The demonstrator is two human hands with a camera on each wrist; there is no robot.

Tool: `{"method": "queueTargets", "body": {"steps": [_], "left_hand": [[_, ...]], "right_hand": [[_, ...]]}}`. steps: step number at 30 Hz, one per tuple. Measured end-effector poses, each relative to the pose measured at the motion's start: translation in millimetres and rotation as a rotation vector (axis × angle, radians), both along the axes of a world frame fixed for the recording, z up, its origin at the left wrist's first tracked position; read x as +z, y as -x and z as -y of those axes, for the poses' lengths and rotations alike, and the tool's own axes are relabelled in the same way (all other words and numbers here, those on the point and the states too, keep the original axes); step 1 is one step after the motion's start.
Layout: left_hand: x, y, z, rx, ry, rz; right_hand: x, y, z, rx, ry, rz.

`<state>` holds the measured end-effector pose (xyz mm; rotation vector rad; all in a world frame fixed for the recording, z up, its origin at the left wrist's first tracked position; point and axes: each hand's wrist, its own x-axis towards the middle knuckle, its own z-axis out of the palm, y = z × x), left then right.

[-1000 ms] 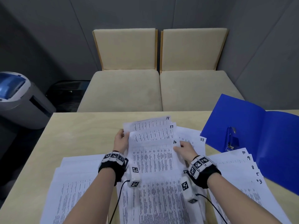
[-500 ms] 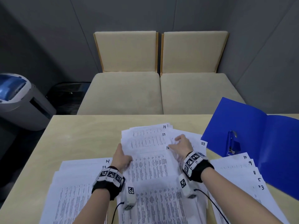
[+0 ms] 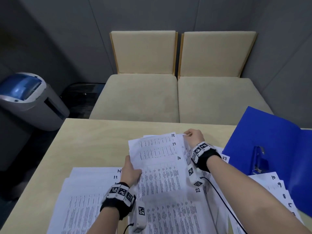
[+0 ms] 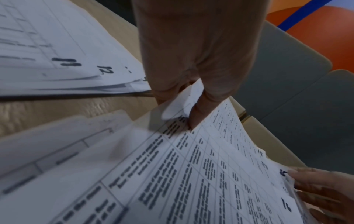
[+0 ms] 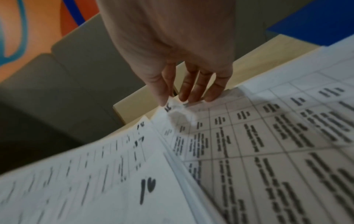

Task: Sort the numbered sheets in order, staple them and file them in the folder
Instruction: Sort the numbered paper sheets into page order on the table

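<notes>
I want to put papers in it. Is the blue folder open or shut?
Open. The folder lies spread on the table with its far cover tilted up, and its metal clip inside is showing.

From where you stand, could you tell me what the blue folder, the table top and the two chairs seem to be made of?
The blue folder looks like thin plastic or coated card: a smooth, even, slightly glossy surface with a metal clip inside. The table top looks like pale wood or wood-look laminate with a matt finish and faint grain. The chairs seem upholstered in beige, suede-like fabric, with wooden edging on the backs.
</notes>
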<state>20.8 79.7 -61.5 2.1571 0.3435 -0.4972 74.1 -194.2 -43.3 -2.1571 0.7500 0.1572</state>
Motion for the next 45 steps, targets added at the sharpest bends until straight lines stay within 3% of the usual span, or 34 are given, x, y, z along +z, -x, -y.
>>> {"method": "queueTargets", "body": {"steps": [5,10,16,22,27,29,35,39,45], "left_hand": [[2.9,-0.1,-0.5,0.024,0.104,-0.009],[7.7,4.9,-8.4,0.088,0.235,-0.007],[23.5,14.8,-10.2,0.140,0.405,0.054],[37.7,17.3,-4.6,0.215,0.498,0.181],[74.3,14.1,3.3,0.152,0.354,0.389],[83.0,10.0,1.9,0.130,0.313,0.460],[107.2,2.4,2.3,0.085,0.302,0.568],[118.2,-7.5,-2.7,0.196,0.162,0.687],[132.9,-30.4,-10.4,0.315,0.068,0.800]], "right_hand": [[18.6,5.7,-8.0,-0.019,0.117,0.018],[43.1,22.5,3.8,-0.092,-0.067,0.147],[100.9,47.4,21.4,-0.022,-0.174,0.504],[182.5,65.0,33.9,-0.101,-0.363,0.940],[240.1,70.7,53.0,-0.220,-0.614,1.275],[242.9,69.5,61.6,-0.246,-0.622,1.300],[196.8,65.5,71.8,-0.411,-0.532,1.111],[194.0,67.8,94.4,-0.602,-0.582,1.201],[205.5,70.3,108.3,-0.621,-0.540,1.224]]}}
